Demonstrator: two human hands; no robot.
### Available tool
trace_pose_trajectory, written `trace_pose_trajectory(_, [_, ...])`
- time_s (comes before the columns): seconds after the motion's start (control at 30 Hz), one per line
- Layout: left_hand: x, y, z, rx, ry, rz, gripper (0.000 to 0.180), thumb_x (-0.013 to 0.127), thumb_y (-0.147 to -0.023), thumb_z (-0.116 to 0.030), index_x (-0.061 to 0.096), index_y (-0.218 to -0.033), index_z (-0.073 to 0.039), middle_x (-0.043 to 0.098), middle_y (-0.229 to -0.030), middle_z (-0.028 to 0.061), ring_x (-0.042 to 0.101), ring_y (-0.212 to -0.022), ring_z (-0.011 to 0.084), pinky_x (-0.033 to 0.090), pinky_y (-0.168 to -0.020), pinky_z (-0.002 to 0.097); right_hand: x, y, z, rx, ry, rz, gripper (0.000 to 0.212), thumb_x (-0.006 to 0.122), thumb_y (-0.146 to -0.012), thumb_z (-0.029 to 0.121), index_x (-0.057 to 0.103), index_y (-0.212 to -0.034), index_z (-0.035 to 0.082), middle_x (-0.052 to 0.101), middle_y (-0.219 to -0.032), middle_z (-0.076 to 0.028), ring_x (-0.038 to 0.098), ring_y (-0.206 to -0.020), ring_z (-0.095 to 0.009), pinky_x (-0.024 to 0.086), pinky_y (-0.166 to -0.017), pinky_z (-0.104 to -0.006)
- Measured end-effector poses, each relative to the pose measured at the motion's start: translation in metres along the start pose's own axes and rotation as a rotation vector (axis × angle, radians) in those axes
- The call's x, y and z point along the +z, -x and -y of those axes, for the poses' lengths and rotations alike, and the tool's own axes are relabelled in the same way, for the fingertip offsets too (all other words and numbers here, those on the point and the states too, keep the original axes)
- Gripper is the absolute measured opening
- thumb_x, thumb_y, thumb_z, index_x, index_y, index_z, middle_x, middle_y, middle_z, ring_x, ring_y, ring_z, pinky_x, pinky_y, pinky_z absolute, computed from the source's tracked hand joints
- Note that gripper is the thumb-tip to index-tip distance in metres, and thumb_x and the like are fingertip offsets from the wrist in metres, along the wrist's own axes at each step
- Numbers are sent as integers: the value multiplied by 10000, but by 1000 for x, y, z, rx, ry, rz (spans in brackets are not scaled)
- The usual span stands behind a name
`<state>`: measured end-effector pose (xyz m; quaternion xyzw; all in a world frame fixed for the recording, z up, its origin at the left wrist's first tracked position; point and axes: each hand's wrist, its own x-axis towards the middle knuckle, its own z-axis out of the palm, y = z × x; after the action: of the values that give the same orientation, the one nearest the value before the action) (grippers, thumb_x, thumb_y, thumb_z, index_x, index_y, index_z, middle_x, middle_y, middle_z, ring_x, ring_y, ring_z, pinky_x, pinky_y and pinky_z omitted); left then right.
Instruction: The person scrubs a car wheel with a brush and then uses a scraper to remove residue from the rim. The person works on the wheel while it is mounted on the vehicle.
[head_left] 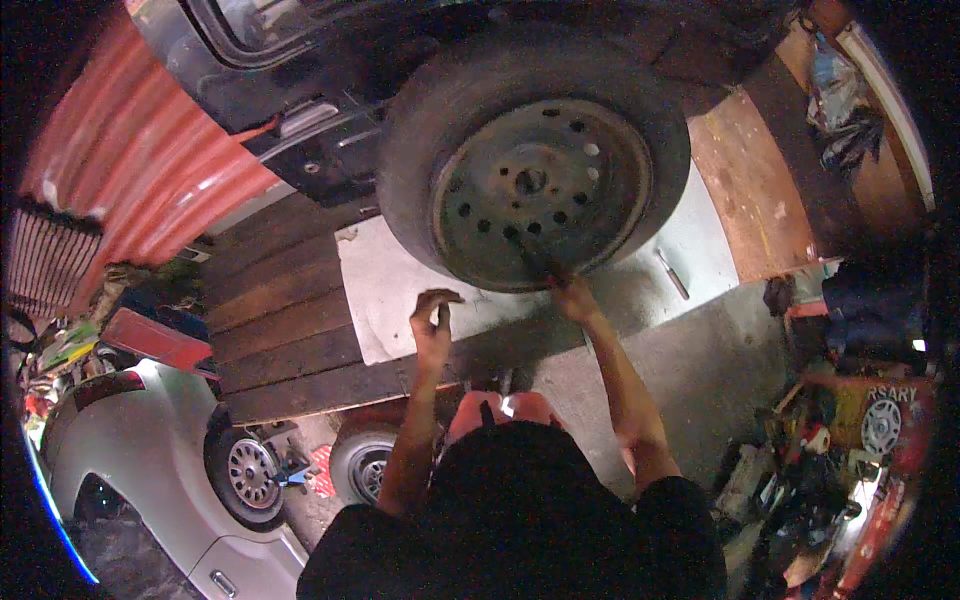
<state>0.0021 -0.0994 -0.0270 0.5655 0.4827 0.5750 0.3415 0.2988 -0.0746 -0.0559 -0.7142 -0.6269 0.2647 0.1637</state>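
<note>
A large steel wheel with a black tyre rests tilted over a white sheet on wooden boards. My right hand is at the rim's lower edge, fingers closed. From it a thin dark shape runs up toward the bolt holes; I cannot tell whether it is a tool or a shadow. To the left of the wheel's lower edge, my left hand hangs above the sheet. Its fingers are curved, apart from the thumb, and nothing shows between them. A slim metal tool lies on the sheet at the right.
Dark vehicle bodywork stands behind the tyre. Below left are a silver car and a loose wheel. Wooden planks extend left, a brown board lies right, and clutter fills the lower right.
</note>
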Motion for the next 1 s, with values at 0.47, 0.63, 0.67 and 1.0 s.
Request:
trace_pose_trajectory(0.47, [-14, -17, -6, 8, -38, 12, 245, 530, -828, 138, 711, -877, -20, 676, -948, 118, 619, -945, 250, 480, -853, 339, 64, 2, 5, 142, -327, -44, 386, 532, -943, 235, 589, -1267, 34, 680, -1056, -229, 651, -898, -432, 510, -731, -480])
trace_pose_trajectory(0.63, [-25, -21, -7, 33, -19, 17, 259, 517, -826, 145, 709, -883, -19, 679, -959, 117, 621, -950, 245, 483, -854, 337, 54, -9, 2, -61, -281, -291, 479, 501, -1011, 368, 562, -1286, -20, 667, -1149, -223, 647, -983, -381, 500, -865, -435])
trace_pose_trajectory(0.67, [-30, -18, -5, 34, -22, 9, 261, 517, -824, 147, 709, -885, -19, 680, -958, 118, 622, -952, 246, 483, -855, 337, 56, -4, 9, -95, -263, -271, 505, 492, -1019, 390, 558, -1284, -35, 663, -1159, -222, 640, -990, -377, 492, -891, -426])
trace_pose_trajectory(1.0, [-31, -18, -11, 59, -47, 23, 272, 524, -812, 152, 715, -895, -22, 683, -961, 116, 638, -941, 245, 489, -855, 334, -35, 7, 236, 304, -1726, 350, 318, 485, -1031, 416, 491, -974, 104, 448, -655, 17, 327, -468, -74, 217, -386, -218])
